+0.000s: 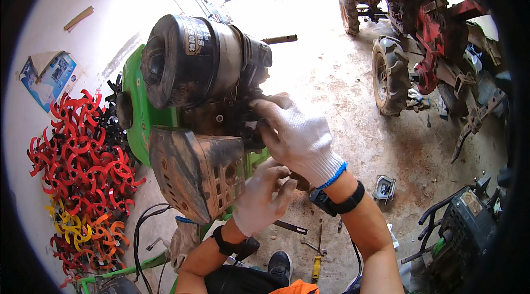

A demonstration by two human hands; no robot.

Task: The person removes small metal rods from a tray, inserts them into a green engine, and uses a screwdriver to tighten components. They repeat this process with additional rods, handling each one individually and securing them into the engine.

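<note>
A small engine on a green machine stands before me, with a black air filter canister [182, 62] on top and a dirt-caked muffler guard [193, 167] below. My right hand [301, 131], in a white knit glove with a blue cuff, reaches in under the canister. Its fingers curl against the dark engine parts, and what they grip is hidden. Lower down, beside the guard, is my left hand [263, 200], also gloved. Its fingers are bent toward the thumb at the engine's side; anything between them is too small to make out. The green fuel tank [135, 112] sits behind the guard.
Red, yellow and orange tiller blades [91, 161] are piled at the left wall. A yellow-handled screwdriver [316, 266] and a wrench [313, 247] lie on the floor, with a small metal-rimmed part [384, 188] farther right. A red tractor [436, 45] stands far right, another dark machine [469, 216] nearer.
</note>
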